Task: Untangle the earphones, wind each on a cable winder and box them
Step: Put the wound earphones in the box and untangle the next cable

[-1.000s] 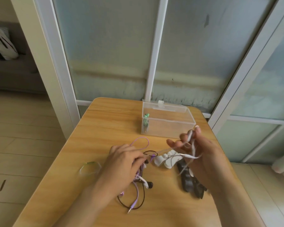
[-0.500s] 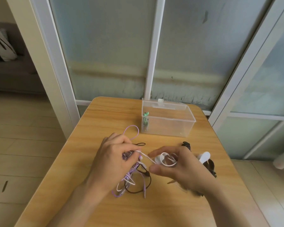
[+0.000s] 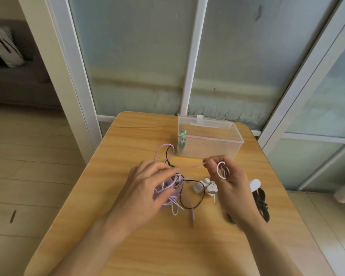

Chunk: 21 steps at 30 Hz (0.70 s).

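My left hand [image 3: 147,184] grips a tangled bundle of purple, white and dark earphone cables [image 3: 172,191] just above the wooden table [image 3: 127,142]. My right hand [image 3: 230,182] pinches a white cable [image 3: 191,167] stretched taut from the bundle, with a few white loops [image 3: 221,169] gathered at its fingers. White cable winders [image 3: 202,186] lie between the hands, another white winder [image 3: 255,184] to the right. A clear plastic box [image 3: 209,139] stands open behind, holding a wound green earphone [image 3: 182,140] at its left end.
Dark winders [image 3: 261,204] lie by my right wrist near the table's right edge. Frosted glass panels with white frames [image 3: 189,56] stand right behind the table. The floor drops away on the left.
My right hand has moved up and right, drawing the white cable taut from the bundle. My left hand has lifted the tangle a little; the purple loop stands higher.
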Available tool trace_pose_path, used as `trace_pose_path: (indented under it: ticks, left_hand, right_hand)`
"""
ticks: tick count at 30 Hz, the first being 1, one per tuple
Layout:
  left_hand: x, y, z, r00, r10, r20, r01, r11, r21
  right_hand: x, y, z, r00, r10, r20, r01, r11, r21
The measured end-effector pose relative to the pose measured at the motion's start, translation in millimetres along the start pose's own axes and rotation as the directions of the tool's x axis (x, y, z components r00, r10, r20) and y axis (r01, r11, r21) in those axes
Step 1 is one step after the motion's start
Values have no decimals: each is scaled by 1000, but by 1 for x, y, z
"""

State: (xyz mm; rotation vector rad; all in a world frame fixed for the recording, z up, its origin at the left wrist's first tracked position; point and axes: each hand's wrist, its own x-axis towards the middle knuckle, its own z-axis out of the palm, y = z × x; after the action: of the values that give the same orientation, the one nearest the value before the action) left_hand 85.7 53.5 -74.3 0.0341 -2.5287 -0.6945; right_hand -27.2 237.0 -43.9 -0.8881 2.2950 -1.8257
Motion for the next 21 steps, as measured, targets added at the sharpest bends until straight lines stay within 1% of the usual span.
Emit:
trace_pose_path:
  ticks: [2,4,5,6,8,9,11,14,16,17,19,21]
  left_hand:
    - [-6,4,4,998,-61,8,61,997,-57]
    - [-7,6,4,996,-73,-52,70,995,-67]
    - [-7,4,2,995,-61,-84,58,997,-48]
    - [-6,2,-1,993,-54,-107,52,998,-22]
    - [-4,-3,-6,989,-64,-134,64,998,-2]
    - [-3,-5,-8,987,-71,-142,70,997,-12]
    - [0,-4,-12,984,-77,-158,66,995,-72]
    - [4,2,-18,976,-72,-208,36,984,-172]
    - [7,5,-21,969,-79,-235,38,984,-174]
    - [8,5,-22,965,-97,-242,54,983,-176]
    - [11,4,-27,958,-162,-238,115,973,-200]
    - [17,5,-36,962,-206,-177,158,955,-250]
  right_hand:
    - [-2,1,3,998,65,-3,-64,997,40]
    - [-2,-1,2,996,92,-4,-92,995,31]
    - [-2,-2,0,995,96,41,-97,995,5]
    - [-2,-3,-3,988,100,120,-96,995,-37]
    - [-3,-5,-9,952,131,276,-90,983,-157]
    - [-3,-6,-10,942,139,307,-81,977,-195]
    - [-2,-6,-12,955,108,278,-55,980,-194]
    - [-2,-8,-11,985,65,162,-47,992,-114]
    - [-2,-8,-7,994,50,102,-38,993,-112]
    - [-2,-8,-8,994,42,98,-30,992,-126]
    - [-2,-8,-10,985,7,171,19,989,-147]
    - [-1,-8,-13,963,-54,263,101,980,-171]
